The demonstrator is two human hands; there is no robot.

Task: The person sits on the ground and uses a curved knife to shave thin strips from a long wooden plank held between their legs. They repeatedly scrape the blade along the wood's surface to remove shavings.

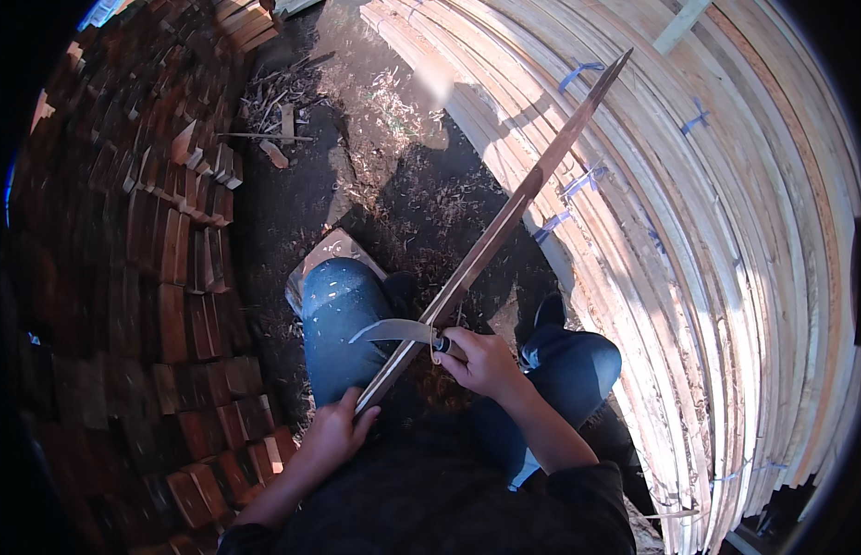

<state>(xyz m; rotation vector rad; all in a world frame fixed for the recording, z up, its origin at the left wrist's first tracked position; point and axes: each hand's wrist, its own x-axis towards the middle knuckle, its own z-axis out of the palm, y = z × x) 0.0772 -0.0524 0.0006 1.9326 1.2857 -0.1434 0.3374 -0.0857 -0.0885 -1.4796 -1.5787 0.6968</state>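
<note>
A long, narrow wooden strip point(504, 220) slants from near my lap up to the far right, dark brown with a paler cut edge near my hands. My left hand point(338, 427) is closed around its near end. In my right hand point(481, 359) is a curved knife point(393, 330), gripped by its dark handle. The blade crosses the strip a little beyond my left hand, its tip pointing left over my knee. A thin curled shaving hangs by the base of the blade. My jeans point(343, 305) carry small wood chips.
Stacked reddish-brown wood blocks point(176, 245) rise along the left. Long pale timber strips point(671, 305), bundled with blue ties point(590, 178), fill the right. A wooden board point(336, 248) lies beyond my left knee. Wood scraps and shavings point(287, 116) litter the dark ground ahead.
</note>
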